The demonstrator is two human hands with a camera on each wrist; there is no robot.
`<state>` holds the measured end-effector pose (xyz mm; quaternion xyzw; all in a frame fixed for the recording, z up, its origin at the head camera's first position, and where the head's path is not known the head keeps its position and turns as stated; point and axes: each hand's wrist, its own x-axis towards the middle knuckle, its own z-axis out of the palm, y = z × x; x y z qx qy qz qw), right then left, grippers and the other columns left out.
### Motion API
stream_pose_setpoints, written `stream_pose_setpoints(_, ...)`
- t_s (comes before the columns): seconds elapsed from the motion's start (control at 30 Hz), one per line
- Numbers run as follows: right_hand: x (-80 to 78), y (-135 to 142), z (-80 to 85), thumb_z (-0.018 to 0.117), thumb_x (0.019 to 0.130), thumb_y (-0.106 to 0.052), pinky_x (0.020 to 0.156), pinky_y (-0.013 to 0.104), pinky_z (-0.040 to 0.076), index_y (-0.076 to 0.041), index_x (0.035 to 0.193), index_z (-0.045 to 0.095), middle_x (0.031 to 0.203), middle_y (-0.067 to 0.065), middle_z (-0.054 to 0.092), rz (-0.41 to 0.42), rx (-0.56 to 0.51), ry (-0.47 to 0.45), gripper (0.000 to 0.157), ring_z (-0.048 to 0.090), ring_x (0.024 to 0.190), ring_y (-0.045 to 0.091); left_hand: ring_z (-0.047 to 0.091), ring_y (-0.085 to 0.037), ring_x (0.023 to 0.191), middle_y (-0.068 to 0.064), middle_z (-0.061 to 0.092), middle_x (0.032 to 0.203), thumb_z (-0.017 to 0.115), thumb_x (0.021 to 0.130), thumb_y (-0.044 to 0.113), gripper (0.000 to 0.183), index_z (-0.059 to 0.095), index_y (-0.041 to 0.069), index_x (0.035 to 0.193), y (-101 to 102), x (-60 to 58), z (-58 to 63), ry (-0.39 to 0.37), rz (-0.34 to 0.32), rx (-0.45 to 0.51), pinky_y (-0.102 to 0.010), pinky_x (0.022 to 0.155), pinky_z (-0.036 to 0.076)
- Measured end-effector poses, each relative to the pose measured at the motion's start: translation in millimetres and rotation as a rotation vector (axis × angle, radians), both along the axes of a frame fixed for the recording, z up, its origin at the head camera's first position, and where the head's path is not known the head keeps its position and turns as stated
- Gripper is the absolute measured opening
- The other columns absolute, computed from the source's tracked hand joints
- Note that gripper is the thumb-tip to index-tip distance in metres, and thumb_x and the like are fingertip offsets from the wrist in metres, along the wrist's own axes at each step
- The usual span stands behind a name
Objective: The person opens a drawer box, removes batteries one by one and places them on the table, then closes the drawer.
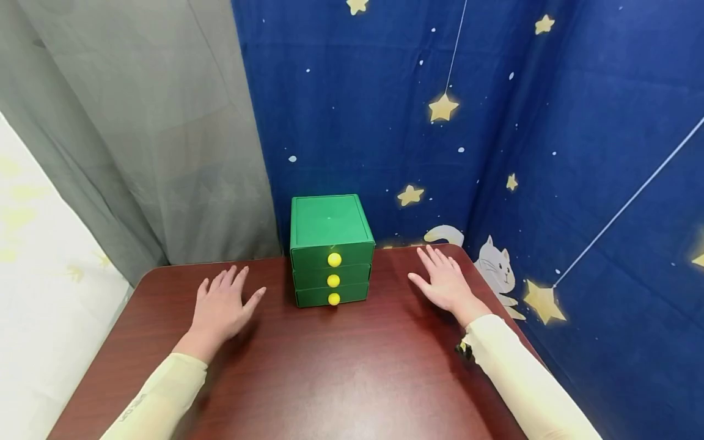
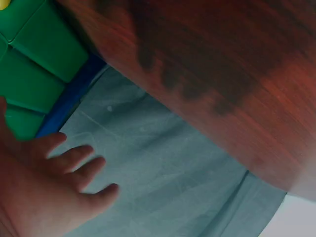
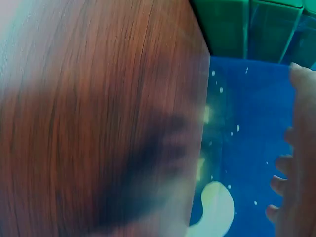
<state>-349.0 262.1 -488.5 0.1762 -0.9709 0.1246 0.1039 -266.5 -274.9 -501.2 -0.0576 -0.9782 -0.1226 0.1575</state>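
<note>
A green box with three stacked drawers (image 1: 330, 221) stands at the far side of the table, each drawer front bearing a round yellow knob (image 1: 334, 260). All three drawers look pushed in. To its left, my left hand (image 1: 220, 308) hovers over the table with fingers spread and holds nothing; its shadow falls on the wood in the left wrist view. On the box's other side, my right hand (image 1: 444, 282) is likewise raised above the table, fingers extended, holding nothing. Both hands are apart from the box. Part of the green box (image 3: 222, 24) also shows in the right wrist view.
The dark red-brown wooden table (image 1: 341, 373) has rounded far corners. Behind it hang a grey curtain (image 1: 165, 122) and a blue curtain (image 1: 357, 122) printed with stars and a white cat. A white surface (image 1: 38, 293) lies to the left.
</note>
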Motion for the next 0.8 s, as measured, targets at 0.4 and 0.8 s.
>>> stream_pose_setpoints(0.4, -12.3, -35, 27.4, 0.06, 0.115, -0.043, 0.113, 0.057, 0.051, -0.004, 0.152, 0.057, 0.142, 0.021, 0.069, -0.031, -0.624, -0.119, 0.054, 0.068, 0.128, 0.039, 0.065, -0.021, 0.087, 0.001, 0.07, 0.096, 0.071, 0.104, 0.023, 0.008, 0.076, 0.017, 0.107, 11, -0.5, -5.0, -0.014, -0.112, 0.263, -0.049, 0.079, 0.055)
stream_pose_setpoints(0.8, -34.2, -90, 74.5, 0.053, 0.115, -0.053, 0.098, 0.054, 0.059, -0.006, 0.137, 0.062, 0.125, 0.017, 0.069, 0.019, -0.765, -0.267, 0.052, 0.072, 0.114, 0.039, 0.062, -0.018, 0.087, 0.004, 0.069, 0.092, 0.067, 0.106, 0.018, 0.012, 0.078, 0.014, 0.108, 28, 4.0, -17.4, -0.078, -0.124, 0.407, -0.043, 0.081, 0.052)
